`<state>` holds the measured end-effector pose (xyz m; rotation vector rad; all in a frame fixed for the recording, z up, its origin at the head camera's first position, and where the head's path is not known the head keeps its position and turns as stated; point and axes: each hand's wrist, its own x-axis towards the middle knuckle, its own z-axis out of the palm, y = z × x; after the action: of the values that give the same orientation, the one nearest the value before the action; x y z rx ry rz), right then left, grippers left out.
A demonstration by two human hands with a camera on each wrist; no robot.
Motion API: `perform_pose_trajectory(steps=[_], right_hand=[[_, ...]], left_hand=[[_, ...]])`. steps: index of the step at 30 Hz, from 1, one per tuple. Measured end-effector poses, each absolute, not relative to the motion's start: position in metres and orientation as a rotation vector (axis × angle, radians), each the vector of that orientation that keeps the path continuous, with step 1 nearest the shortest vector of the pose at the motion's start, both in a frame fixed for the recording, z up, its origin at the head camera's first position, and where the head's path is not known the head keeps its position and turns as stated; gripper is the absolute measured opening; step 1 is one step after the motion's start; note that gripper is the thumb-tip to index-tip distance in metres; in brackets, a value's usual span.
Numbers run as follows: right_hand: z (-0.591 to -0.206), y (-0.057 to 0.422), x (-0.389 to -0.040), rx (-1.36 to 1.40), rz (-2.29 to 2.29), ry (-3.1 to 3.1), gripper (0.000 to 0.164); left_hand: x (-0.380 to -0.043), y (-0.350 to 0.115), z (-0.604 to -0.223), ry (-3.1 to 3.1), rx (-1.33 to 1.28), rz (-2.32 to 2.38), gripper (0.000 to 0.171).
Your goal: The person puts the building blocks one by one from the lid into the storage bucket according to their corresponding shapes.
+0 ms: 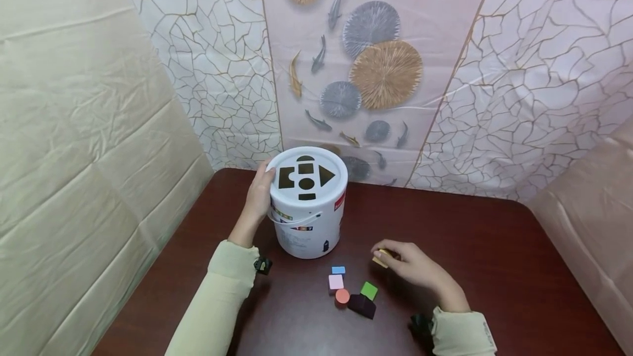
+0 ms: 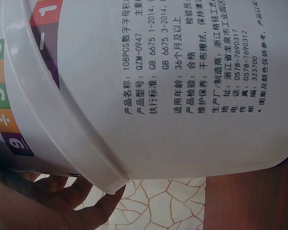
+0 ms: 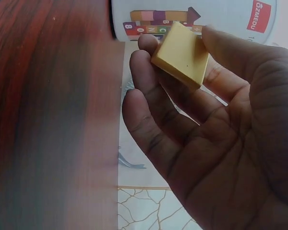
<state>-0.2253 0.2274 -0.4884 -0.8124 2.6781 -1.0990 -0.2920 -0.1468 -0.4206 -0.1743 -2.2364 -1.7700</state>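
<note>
A white bucket (image 1: 296,242) with a shape-hole lid (image 1: 323,189) stands upright on the table. My left hand (image 1: 258,194) holds its left side, thumb up at the lid's rim; in the left wrist view, bent fingers (image 2: 103,208) touch the bucket's rim. To the right of the bucket, my right hand (image 1: 415,267) pinches a yellow square block (image 3: 182,55) between thumb and fingers, above the table. Between the hands lie a blue block (image 1: 338,270), a pink block (image 1: 336,282), an orange round block (image 1: 342,296), a green block (image 1: 368,290) and a dark block (image 1: 362,306).
The dark red-brown table (image 1: 445,224) extends to both sides. A patterned cloth (image 1: 237,59) with fish and round shapes hangs behind it, and plain cloth (image 1: 89,153) hangs at the left. The bucket's thin handle (image 1: 296,221) hangs down its front.
</note>
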Motion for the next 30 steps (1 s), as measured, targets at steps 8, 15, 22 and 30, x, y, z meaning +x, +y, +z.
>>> perform_pose_trajectory(steps=[8, 15, 22, 30], right_hand=[[-0.4881, 0.2283, -0.2257, -0.791, -1.137, 2.654, 0.027], [-0.4864, 0.2304, -0.2256, -0.743, -1.183, 2.595, 0.024], [-0.4859, 0.2304, -0.2251, -0.737, -1.175, 2.600, 0.022], [-0.4868, 0.2305, -0.2258, -0.752, -1.208, 2.591, 0.021]], left_hand=[[-0.2894, -0.1460, -0.4155, -2.261, -0.164, -1.810, 0.052], [-0.2946, -0.1434, -0.4194, -2.240, -0.171, -1.777, 0.052], [-0.2951, -0.1434, -0.4181, -2.247, -0.164, -1.786, 0.052], [-0.2942, -0.1429, -0.4178, -2.243, -0.167, -1.821, 0.050]])
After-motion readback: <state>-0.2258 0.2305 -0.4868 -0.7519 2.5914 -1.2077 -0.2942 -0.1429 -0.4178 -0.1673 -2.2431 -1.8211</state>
